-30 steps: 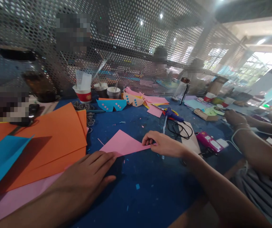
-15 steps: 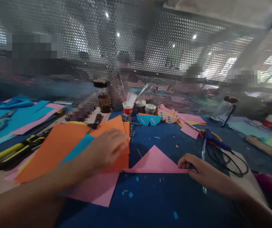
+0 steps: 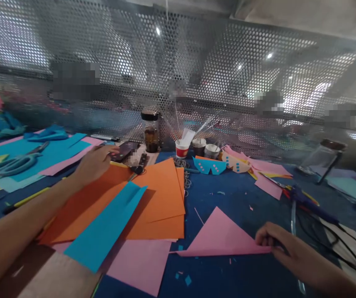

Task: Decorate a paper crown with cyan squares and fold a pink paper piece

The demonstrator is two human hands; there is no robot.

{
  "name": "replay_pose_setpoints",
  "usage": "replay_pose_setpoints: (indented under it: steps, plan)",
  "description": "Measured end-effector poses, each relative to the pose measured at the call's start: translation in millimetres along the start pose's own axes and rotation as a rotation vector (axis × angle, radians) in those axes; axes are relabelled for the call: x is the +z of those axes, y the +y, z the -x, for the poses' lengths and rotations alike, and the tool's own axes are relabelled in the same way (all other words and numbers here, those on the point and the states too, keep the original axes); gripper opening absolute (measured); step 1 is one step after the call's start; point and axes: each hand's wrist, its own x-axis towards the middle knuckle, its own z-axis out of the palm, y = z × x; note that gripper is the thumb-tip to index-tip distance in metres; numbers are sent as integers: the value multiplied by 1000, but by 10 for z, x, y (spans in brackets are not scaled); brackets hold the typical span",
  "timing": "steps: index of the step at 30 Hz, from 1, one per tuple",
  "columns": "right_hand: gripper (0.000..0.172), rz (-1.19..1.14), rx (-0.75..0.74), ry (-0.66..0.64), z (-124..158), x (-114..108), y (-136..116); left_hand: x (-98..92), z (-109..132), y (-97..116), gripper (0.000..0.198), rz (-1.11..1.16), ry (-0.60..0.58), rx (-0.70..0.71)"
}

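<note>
A pink sheet folded into a triangle [image 3: 217,234] lies on the blue tabletop, its rolled lower edge toward me. My right hand [image 3: 279,244] pinches the right end of that edge. Off to the left, my left hand [image 3: 92,163] reaches over the orange sheets [image 3: 162,190], fingers stretched toward a dark phone-like thing [image 3: 123,151]. Its fingertips are at the left side of that thing; whether they touch it I cannot tell. A folded blue paper strip [image 3: 106,227] lies across the orange sheets, and a pink sheet [image 3: 140,263] sticks out below them.
Scissors [image 3: 16,163] rest on blue paper at left. Along the back stand a lidded jar [image 3: 151,134], a red-and-white cup [image 3: 182,150] and a blue paper mask [image 3: 209,165]. At right are a glue gun [image 3: 311,203] with its cable and another jar [image 3: 323,155].
My left hand has moved left and away from me, from over the orange sheets to beside the phone-like thing. The blue strip is uncovered. My right hand keeps its pinch; the view has shifted left.
</note>
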Motion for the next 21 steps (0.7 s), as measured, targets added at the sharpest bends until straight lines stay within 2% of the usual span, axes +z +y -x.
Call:
replay_pose_setpoints:
  steps: [5,10,16,21]
  plan:
    - [38,0,-1,20,5,13,23,69,-74,-22,36,4,-26,34]
    - [38,-5,-16,5,-3,5,17,117,-92,-7,42,-27,-22,28]
    - [37,8,6,3,-12,-1,-2,160,-137,20,43,-142,58,-128]
    - [37,31,-1,-32,-6,-30,-25,212,-242,-24,43,-198,-15,-278]
